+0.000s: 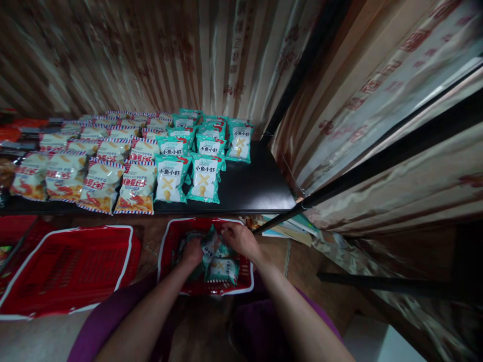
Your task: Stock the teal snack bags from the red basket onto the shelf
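Note:
Both hands reach down into a red shopping basket (249, 274) with a white rim, which holds several teal-and-white snack bags. My left hand (193, 251) is closed on the side of an upright snack bag (209, 247); its fingertips are partly hidden. My right hand (239, 238) has its fingers curled down on another snack bag (223, 250), close beside the first. Below them, a further snack bag (222, 270) lies flat with its printed front up. Dim shade blurs the bags at the basket's left side.
Teal snack bags (204, 178) stand in rows on a black shelf (256, 186), beside rows of shrimp-print bags (136, 188). Another red basket (75, 266) sits at left. A black metal post (339, 173) slants at right, before patterned curtains (234, 55). Flat papers (290, 229) lie under the shelf.

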Demonstrator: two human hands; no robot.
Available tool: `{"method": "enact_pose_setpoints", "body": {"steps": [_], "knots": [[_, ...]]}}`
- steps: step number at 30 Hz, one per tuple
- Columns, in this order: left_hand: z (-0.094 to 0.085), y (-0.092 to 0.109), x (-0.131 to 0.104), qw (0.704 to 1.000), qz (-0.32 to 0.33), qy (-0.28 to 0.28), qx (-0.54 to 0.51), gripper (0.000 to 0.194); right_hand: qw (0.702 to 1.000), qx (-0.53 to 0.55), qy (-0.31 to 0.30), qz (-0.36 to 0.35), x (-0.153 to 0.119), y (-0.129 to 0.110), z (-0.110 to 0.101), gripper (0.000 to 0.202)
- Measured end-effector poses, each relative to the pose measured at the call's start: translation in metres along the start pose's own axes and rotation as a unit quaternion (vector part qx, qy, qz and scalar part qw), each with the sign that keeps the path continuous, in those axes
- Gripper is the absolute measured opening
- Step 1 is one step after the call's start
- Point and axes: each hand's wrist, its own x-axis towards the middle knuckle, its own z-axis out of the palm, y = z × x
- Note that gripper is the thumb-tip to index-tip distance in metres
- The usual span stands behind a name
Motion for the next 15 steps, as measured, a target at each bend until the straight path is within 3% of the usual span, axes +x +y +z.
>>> {"method": "enact_pose_setpoints", "body": {"steps": [2,5,8,12,15], "knots": [[-0.019,0.004,-0.008,1.000,0.021,-0.004,-0.005,0.024,1.000,0.009,0.007,0.006,0.000,0.003,-0.001,0.024],[-0.042,0.012,-0.027,0.998,0.054,-0.023,-0.025,0.038,0.999,0.030,0.015,0.008,0.000,0.005,-0.003,0.031],[-0.059,0.021,-0.046,0.994,0.094,-0.037,-0.052,0.041,0.989,0.147,-0.029,-0.018,-0.002,0.005,-0.008,0.039],[-0.081,0.034,-0.056,0.987,0.139,-0.032,-0.078,0.036,0.921,0.366,-0.130,-0.019,-0.006,0.005,-0.012,0.047],[-0.097,0.045,-0.057,0.977,0.134,-0.024,-0.166,0.026,0.879,0.458,-0.131,0.013,-0.008,0.006,-0.014,0.048]]}}
